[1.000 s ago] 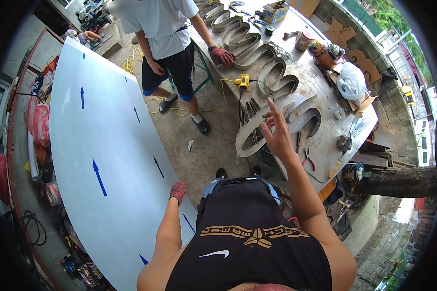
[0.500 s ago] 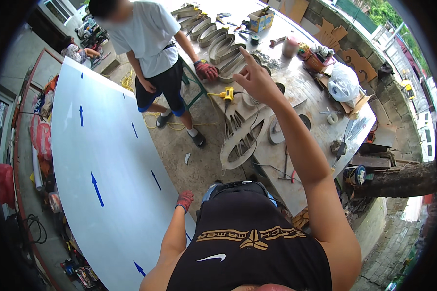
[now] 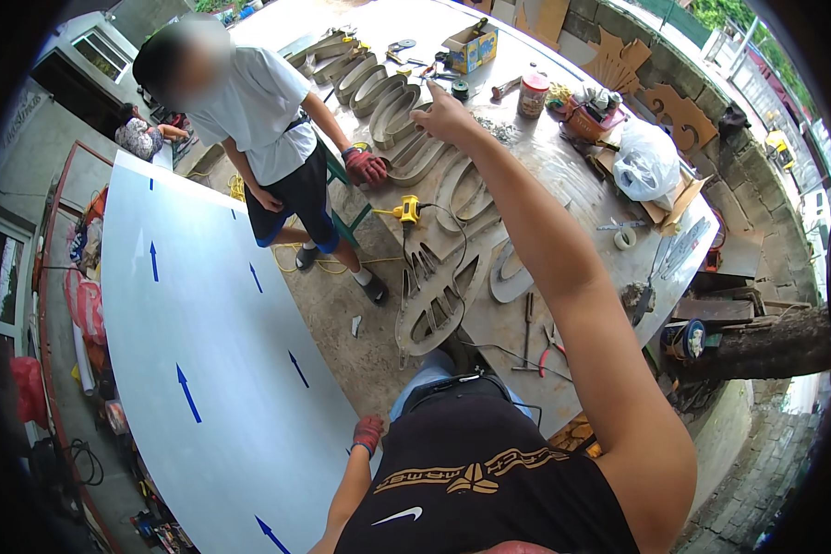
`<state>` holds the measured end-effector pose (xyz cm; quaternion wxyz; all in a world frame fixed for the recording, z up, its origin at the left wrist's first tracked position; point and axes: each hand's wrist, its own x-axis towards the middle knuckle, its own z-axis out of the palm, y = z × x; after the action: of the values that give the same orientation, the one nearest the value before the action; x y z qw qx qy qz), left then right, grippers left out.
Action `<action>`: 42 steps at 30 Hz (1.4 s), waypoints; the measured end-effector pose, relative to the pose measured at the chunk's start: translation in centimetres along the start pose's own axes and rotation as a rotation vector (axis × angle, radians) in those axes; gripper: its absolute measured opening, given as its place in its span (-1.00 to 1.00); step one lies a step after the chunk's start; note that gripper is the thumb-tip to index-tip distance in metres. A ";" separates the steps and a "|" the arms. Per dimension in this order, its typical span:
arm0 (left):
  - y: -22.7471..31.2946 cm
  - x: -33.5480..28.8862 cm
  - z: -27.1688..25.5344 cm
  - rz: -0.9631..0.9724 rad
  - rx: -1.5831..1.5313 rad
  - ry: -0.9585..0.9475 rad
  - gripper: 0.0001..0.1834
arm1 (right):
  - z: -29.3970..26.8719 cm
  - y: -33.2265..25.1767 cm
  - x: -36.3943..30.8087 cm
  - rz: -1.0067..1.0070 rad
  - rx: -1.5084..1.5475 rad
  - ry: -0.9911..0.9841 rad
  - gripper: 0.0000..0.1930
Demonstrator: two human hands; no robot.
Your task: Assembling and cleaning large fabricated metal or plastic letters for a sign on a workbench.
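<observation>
Curved metal forms point(image 3: 392, 125) in a row on the surface point(image 3: 577, 152), running along its left side from the far end to the middle; open-topped, thin upright walls, standing close together. My right fingers point(image 3: 438, 102) are over the row, bare: index stretched out, the others bent under, nothing seen held; whether they touch metal, I cannot tell. My left fingers point(image 3: 368, 425), in a red glove, look partly curled by the near right edge of a big pale sheet point(image 3: 249, 369) with blue arrows; how far open, and whether they grip that edge, I cannot tell. Across from me a co-worker point(image 3: 272, 102) in a white shirt, one red-gloved hand point(image 3: 366, 168) just beside the forms. A yellow device point(image 3: 407, 210) with a cord sits near that glove. Nearer me, a flat cut-out piece point(image 3: 430, 319) with prongs and slots overhangs the surface edge. Red-handled pliers point(image 3: 547, 356) lie near my forearm; well to the right, a tape roll point(image 3: 624, 238) and a whitish plastic bag point(image 3: 646, 157).
</observation>
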<state>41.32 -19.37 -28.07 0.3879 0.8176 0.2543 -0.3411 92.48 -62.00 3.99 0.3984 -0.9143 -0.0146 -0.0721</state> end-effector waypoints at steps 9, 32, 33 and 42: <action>-5.4 11.5 -3.1 0.353 0.255 0.007 -0.74 | 0.3 4.1 4.3 0.010 -0.028 -0.011 -0.12; 27.2 10.2 -4.2 0.474 -0.572 0.217 -0.79 | 1.7 8.0 -34.5 0.373 0.414 -0.512 -0.62; 28.2 9.9 -4.0 0.466 -0.539 0.199 -0.79 | 1.7 8.0 -35.0 0.362 0.425 -0.497 -0.63; 25.5 10.3 -3.1 0.563 -0.398 0.224 -0.76 | 1.1 8.4 -36.7 0.302 0.383 -0.457 -0.64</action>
<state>66.40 -29.84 -22.66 0.5880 0.7964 0.1213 -0.0732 57.04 -65.80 -8.08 0.5555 -0.8072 0.0191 0.1986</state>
